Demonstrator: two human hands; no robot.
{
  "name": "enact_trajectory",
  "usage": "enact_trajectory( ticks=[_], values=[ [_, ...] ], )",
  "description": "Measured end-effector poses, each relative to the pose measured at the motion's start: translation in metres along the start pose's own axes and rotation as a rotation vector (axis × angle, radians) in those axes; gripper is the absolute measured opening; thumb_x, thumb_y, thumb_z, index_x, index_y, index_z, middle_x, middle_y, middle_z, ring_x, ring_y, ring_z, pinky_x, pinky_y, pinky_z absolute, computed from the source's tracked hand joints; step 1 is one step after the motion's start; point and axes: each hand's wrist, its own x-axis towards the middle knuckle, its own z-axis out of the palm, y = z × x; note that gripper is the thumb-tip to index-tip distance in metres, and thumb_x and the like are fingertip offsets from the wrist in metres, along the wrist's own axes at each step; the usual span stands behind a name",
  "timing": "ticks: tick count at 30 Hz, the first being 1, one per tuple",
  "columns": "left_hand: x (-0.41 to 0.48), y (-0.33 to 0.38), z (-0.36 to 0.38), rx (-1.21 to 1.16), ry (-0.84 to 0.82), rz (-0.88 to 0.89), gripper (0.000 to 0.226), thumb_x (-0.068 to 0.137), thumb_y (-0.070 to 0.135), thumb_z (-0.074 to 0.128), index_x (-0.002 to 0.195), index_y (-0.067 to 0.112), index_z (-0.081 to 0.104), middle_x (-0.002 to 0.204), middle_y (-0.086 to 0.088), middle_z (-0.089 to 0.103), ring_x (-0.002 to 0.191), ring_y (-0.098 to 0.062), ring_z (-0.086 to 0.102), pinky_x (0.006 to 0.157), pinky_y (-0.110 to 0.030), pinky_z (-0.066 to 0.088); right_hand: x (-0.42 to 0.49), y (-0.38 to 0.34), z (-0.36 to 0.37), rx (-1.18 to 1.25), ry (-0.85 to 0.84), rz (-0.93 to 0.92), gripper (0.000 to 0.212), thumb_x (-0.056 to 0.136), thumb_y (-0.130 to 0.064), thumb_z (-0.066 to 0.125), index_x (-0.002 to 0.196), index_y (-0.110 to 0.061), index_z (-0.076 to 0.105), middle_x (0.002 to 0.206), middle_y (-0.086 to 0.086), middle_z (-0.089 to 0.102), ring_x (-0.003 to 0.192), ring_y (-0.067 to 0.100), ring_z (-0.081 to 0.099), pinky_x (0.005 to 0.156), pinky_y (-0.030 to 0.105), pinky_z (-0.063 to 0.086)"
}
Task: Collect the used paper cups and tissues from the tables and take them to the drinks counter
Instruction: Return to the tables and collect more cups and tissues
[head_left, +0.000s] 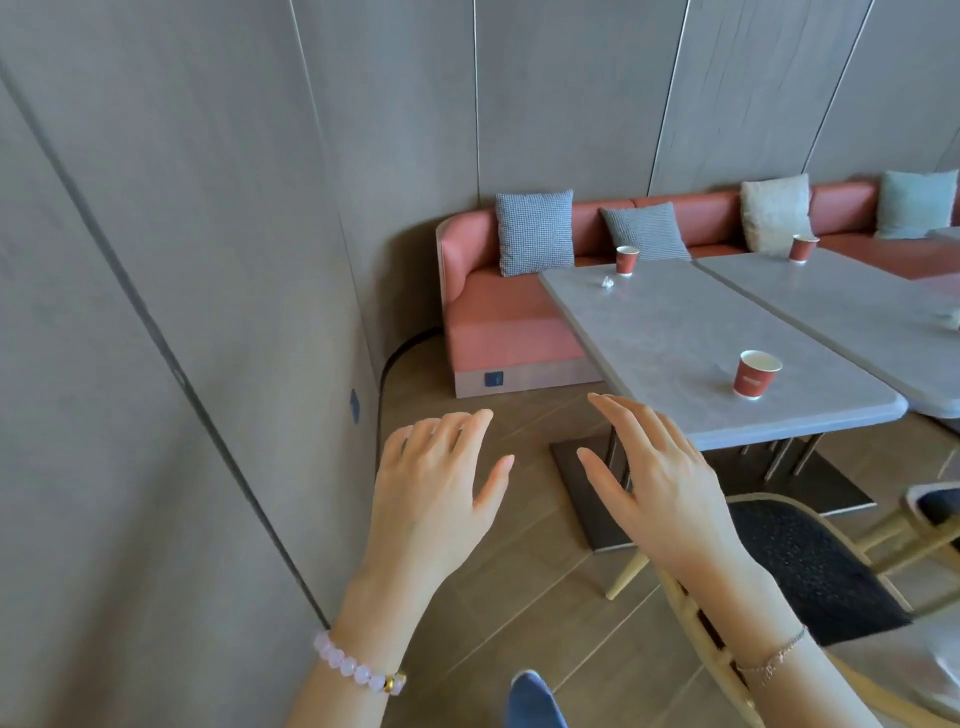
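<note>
The left hand (436, 483) is held over the floor, left of the near table (670, 343), fingers loosely spread, nothing gripped. The right hand (660, 478), likewise open and empty, is raised just before that table's front edge. At its far end a crumpled tissue (606, 282) and a far cup (627, 260) are seen, with a front cup (757, 374) near its front corner. A third cup (803, 248) stands on the next table to its right. Collection is judged not yet begun, and a reach to the front cup is called for first.

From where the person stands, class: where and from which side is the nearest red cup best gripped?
Probably round the side wall of the nearest cup, below its rim, with the right hand coming from the near end of the table. The cup stands upright, open-topped, alone near that end, so fingers can wrap it freely.
</note>
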Motion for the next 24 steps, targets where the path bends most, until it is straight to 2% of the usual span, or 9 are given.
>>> enact_trajectory(
  ticks=[6, 10, 12, 16, 24],
  values=[
    [0.099, -0.039, 0.064, 0.035, 0.024, -0.014, 0.039, 0.086, 0.040, 0.053, 0.111, 0.013, 0.065, 0.102, -0.002, 0.070, 0.088, -0.022, 0.066, 0.078, -0.038, 0.051, 0.106, 0.039, 0.060, 0.023, -0.021, -0.008, 0.049, 0.091, -0.044, 0.052, 0.134, -0.020, 0.049, 0.126, 0.004, 0.060, 0.114, 0.027, 0.058, 0.088, 0.043, 0.050],
    [0.167, -0.058, 0.101, 0.056, 0.058, -0.019, 0.040, 0.087, 0.043, 0.045, 0.108, 0.014, 0.065, 0.097, 0.000, 0.069, 0.083, -0.023, 0.065, 0.075, -0.035, 0.050, 0.175, 0.067, 0.092, 0.027, -0.007, -0.014, 0.049, 0.090, -0.044, 0.050, 0.132, -0.019, 0.051, 0.124, 0.003, 0.061, 0.114, 0.026, 0.059, 0.089, 0.041, 0.050],
    [0.195, -0.065, 0.120, 0.050, 0.046, -0.017, 0.042, 0.087, 0.044, 0.042, 0.109, 0.015, 0.064, 0.098, 0.000, 0.069, 0.083, -0.023, 0.065, 0.076, -0.035, 0.050, 0.202, 0.079, 0.106, 0.026, -0.018, -0.010, 0.050, 0.089, -0.044, 0.048, 0.132, -0.019, 0.052, 0.125, 0.004, 0.061, 0.114, 0.027, 0.059, 0.090, 0.043, 0.050],
    [0.238, -0.079, 0.155, 0.032, 0.008, -0.019, 0.040, 0.086, 0.041, 0.050, 0.112, 0.014, 0.063, 0.101, -0.001, 0.069, 0.087, -0.023, 0.065, 0.077, -0.037, 0.051, 0.244, 0.103, 0.130, 0.023, -0.035, -0.007, 0.050, 0.089, -0.043, 0.048, 0.131, -0.017, 0.053, 0.125, 0.005, 0.062, 0.114, 0.028, 0.059, 0.089, 0.044, 0.050],
    [0.317, -0.119, 0.223, -0.012, -0.065, -0.019, 0.042, 0.085, 0.041, 0.053, 0.112, 0.012, 0.064, 0.102, -0.003, 0.070, 0.090, -0.024, 0.067, 0.078, -0.040, 0.053, 0.318, 0.135, 0.189, -0.010, -0.053, 0.039, 0.051, 0.088, -0.043, 0.049, 0.130, -0.016, 0.055, 0.125, 0.006, 0.063, 0.112, 0.029, 0.061, 0.088, 0.046, 0.051]
  ],
)
